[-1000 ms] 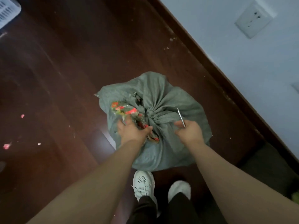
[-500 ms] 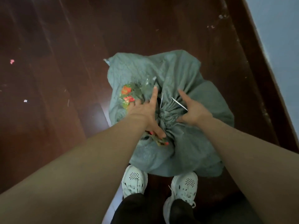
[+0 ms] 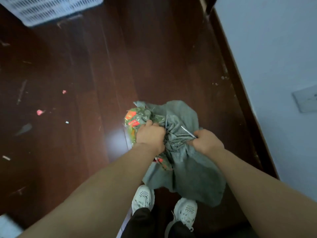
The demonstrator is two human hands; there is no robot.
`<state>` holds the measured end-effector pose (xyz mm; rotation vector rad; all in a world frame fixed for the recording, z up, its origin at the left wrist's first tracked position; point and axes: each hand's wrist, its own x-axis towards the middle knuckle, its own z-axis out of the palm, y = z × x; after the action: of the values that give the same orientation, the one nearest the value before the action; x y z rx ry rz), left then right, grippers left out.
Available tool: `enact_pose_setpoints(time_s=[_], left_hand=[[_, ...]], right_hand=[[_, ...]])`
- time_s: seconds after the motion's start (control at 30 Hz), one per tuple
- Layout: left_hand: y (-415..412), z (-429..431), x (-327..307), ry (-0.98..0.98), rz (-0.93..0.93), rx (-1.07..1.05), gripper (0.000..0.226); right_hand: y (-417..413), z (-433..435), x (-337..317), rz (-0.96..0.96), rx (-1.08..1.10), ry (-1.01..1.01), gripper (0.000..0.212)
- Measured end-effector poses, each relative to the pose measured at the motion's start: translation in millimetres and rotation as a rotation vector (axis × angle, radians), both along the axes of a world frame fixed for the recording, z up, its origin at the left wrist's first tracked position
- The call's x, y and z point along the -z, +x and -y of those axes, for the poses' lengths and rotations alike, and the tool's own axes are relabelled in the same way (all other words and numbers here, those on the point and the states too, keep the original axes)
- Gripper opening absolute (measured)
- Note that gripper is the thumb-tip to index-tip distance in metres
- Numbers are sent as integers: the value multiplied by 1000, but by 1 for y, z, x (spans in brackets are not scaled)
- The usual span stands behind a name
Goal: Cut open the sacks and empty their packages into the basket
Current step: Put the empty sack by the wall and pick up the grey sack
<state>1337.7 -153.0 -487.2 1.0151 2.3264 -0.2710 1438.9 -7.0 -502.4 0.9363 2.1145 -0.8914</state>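
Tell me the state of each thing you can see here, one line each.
basket: on the floor, apart from the sack; contents hidden.
sack: on the floor, neck bunched, open at its left side.
packages: showing through that opening, not in the basket.
left hand: grips the bunched neck.
right hand: grips the neck, holding a thin blade.
blade: sticks out of the right hand over the sack.

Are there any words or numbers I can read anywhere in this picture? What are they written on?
No text here can be read.
On the packets poking out of the grey sack: red and orange print, too blurred to read.
On the wall socket: dark marks, too small to read.
On the white basket and white shoes: no writing shows.
On the thin blade in the right hand: no marks show.
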Motion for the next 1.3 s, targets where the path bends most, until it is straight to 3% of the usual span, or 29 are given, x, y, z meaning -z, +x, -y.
enact_pose_setpoints(time_s=[0.4,0.53,0.63,0.73,0.9,1.17,1.3], left_hand=[[-41,63,-277,88,-252,-130,29],[-86,76,-348,157,-378,-198,32],[-132,88,-390,176,-443,-215,32],[-188,105,-416,165,-477,-218,31],[-284,139,-436,136,-477,-204,32],[-422,183,-432,101,-472,-187,37],[-492,205,-415,89,-497,-220,37]], right_hand=[[-57,55,-260,-299,-48,0,18],[-110,67,-331,-455,-10,-19,8],[-160,81,-368,-519,57,-60,15],[-217,100,-389,-513,127,-99,22],[-315,138,-399,-499,163,-112,5],[-452,184,-390,-429,235,-184,25],[-523,204,-378,-430,198,-239,23]])
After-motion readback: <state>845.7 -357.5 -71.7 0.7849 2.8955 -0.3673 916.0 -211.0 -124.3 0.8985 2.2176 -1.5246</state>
